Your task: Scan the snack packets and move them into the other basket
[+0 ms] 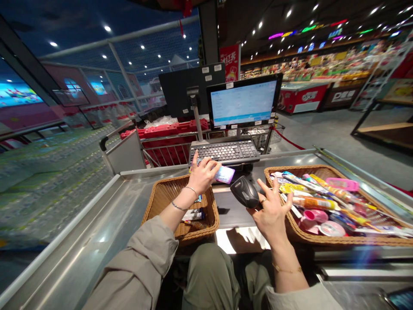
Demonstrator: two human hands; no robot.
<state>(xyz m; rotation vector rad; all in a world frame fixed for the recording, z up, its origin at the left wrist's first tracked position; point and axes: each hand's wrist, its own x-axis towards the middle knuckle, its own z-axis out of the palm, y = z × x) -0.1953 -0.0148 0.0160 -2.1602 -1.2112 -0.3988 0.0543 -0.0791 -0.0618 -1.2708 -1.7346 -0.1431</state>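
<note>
Checkout counter [93,224] in stainless steel, two wicker baskets set on it. Left hand [203,175] was closed on a small pale lilac packet [225,175], gripping one end, the packet held in the air above the left-side basket [180,206] and just in front of the keyboard [224,151]. Print on the packet was too small to read. Right hand [272,211] was open, fingers [265,187] spread and pointing up, gripping nothing that showed. Black handheld barcode scanner [244,191] was just beside that hand, between the baskets; could not tell if it touched the hand. (Ring on that hand, thin gold chain on its wrist, two bangles on the left wrist.) Left-side basket held a few small boxes [193,214]. Right-side basket [284,170] was heaped with packaged tubes and brushes [314,202], some pink, some yellow. Flat-screen monitor [243,102] stood behind the keyboard, showing a pale blue screen, with the dark back of a second screen [190,88] beside it. Red crates [167,144] sat in a wire cart [164,151] past the counter. Store shelves [322,62] full of colored goods ran along the far wall, behind red freezer chests [301,97].
</note>
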